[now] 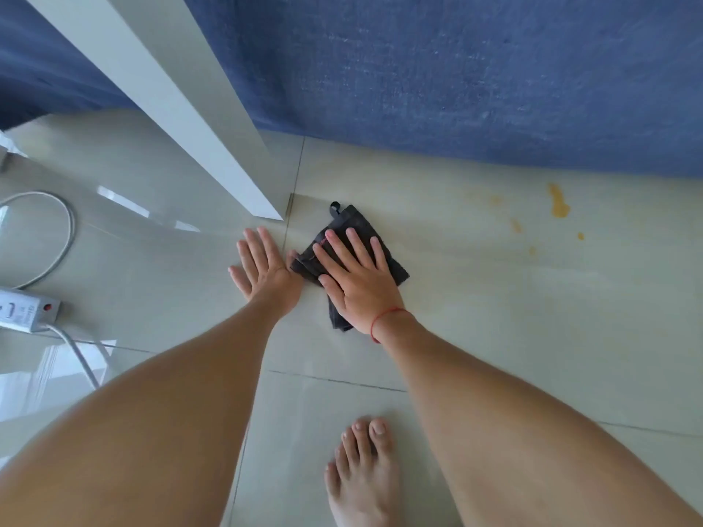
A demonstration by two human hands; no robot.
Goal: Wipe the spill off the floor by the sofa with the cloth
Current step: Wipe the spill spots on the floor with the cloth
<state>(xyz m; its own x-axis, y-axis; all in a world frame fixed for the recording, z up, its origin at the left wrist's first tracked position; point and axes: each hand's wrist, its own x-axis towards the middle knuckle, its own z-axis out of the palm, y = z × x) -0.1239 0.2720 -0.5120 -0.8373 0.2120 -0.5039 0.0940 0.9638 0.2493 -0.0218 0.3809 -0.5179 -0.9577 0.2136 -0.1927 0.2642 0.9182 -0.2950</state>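
Note:
A dark grey folded cloth (393, 268) with a small hanging loop lies on the pale floor tiles in front of the blue sofa (456, 78). My right hand (355, 277) lies flat on the cloth, fingers spread and palm down. Just left of it, my left hand (264, 270) rests flat on the bare tile with its thumb touching the cloth's left edge. The spill (559, 207) is a yellow-orange blotch with smaller drops and a faint smear, on the floor to the right of the cloth, close to the sofa's base.
A white table leg (213, 138) comes down to the floor just left of the cloth. A white power strip (28, 310) with a grey cable (64, 237) lies at the far left. My bare foot (361, 473) stands on the tiles below my hands.

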